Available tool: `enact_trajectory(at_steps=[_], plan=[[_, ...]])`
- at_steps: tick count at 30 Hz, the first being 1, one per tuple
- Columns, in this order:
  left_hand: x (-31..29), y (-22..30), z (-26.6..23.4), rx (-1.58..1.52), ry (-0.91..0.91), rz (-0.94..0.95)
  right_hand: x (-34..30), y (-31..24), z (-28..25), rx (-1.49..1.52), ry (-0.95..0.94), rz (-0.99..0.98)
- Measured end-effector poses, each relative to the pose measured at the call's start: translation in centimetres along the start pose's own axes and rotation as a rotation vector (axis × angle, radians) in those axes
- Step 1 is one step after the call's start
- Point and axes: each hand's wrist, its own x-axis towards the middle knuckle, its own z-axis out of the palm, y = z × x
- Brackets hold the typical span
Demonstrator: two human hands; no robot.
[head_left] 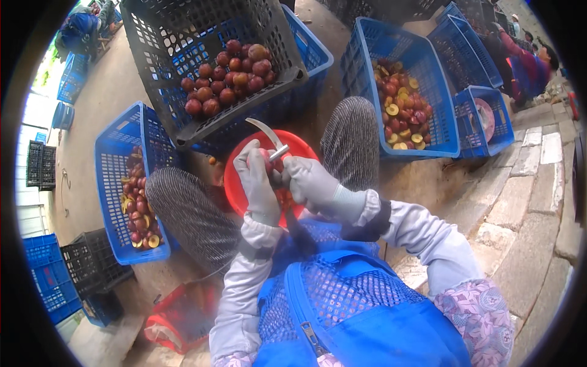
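Observation:
My left hand (255, 186), in a grey glove, is closed round a reddish plum (262, 159), partly hidden by the fingers. In my right hand (315, 183), also gloved, is a knife with a curved blade (266, 132); its blade points up and to the left, beside the plum. Both hands are close together over a red basin (232, 189) between my knees. What lies in the basin is mostly covered by my hands. Beyond it, a tilted black crate (153, 79) holds many whole plums (227, 79).
Cut plums (400, 116) fill part of a blue crate (449, 144) at right; another blue crate (107, 208) at left holds more. A smaller blue crate (498, 144) stands farther right. A red bag (177, 321) lies at lower left. People (532, 67) work at far right.

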Motion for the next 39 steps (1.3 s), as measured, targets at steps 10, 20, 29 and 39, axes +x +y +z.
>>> enact_trajectory(at_steps=[10,20,29,39], plan=[[1.0,-0.3,-1.8,-0.719,-0.372,-0.232,-0.4,1.2,-3.4,0.818,-0.521,0.048],[2.0,-0.6,-2.9,-0.876,-0.419,-0.28,-1.1,0.9,-2.4,-0.003,-0.019,-0.184],[1.6,-0.3,-2.9,-0.665,-0.392,-0.148,-0.8,2.5,0.2,-0.111,-0.016,-0.221],[0.8,-0.3,-2.2,-0.487,-0.309,-0.107,1.0,4.8,0.5,-0.273,0.101,-0.444]])
